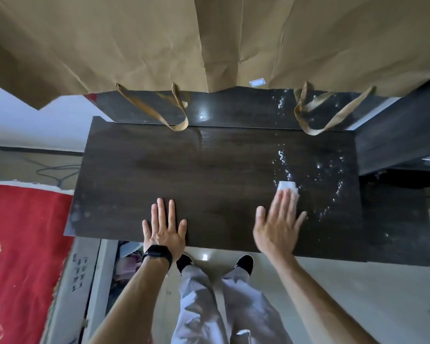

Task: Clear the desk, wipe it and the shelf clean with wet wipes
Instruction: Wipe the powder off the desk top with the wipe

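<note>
Dark wood-grain worktop [209, 170] seen from above, with both hands laid on its near half. The left hand [164, 230], a black watch [157, 254] on its wrist, lies flat with fingers straight and slightly spread by the front edge. The right hand [277, 227], blurred, is flat too, and its straight fingers press a small folded white wet wipe [287, 186] against the surface right of centre. Shiny wet droplets [333, 175] speckle the wood beyond and beside the wipe. Large brown paper bags [134, 45] hang across the top and hide whatever lies behind; their looped handles [159, 112] dangle over a glossy dark ledge [233, 108] at the worktop's back. A red patterned rug [23, 232] lies left. Grey trousers [199, 306] and black shoes [245, 263] show below.
</note>
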`<action>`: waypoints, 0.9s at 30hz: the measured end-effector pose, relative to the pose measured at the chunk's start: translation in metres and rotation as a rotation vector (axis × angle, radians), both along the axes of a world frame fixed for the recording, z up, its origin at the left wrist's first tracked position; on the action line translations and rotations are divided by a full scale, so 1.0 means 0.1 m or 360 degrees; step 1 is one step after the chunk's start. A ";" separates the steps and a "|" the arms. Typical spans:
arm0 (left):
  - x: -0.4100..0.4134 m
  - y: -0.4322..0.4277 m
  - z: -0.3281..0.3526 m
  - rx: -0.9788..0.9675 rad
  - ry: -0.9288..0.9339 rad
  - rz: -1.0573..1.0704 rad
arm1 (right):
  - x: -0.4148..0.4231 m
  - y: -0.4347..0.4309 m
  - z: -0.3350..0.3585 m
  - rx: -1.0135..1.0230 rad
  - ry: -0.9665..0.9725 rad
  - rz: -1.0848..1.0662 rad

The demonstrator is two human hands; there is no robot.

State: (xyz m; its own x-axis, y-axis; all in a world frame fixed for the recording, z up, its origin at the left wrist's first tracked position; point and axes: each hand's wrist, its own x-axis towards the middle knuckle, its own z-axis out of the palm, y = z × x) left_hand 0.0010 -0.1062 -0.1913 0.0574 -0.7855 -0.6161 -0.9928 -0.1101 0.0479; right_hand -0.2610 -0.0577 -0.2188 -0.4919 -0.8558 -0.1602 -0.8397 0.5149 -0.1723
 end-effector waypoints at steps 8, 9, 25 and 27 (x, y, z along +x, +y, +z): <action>0.00 -0.01 0.00 0.0051 -0.0020 -0.0019 | 0.22 -0.41 -0.07 -0.0054 -0.0041 0.0953; 0.00 -0.02 0.01 0.0045 -0.0010 -0.0021 | -0.03 -0.42 -0.07 -0.0024 0.0034 0.0754; 0.04 0.00 0.00 -0.0007 0.0003 0.0020 | -0.45 -1.04 -0.10 -0.0028 0.0007 0.0234; 0.03 0.00 -0.01 -0.0023 0.0013 0.0020 | -0.32 -1.07 -0.04 -0.0023 -0.0071 -0.0079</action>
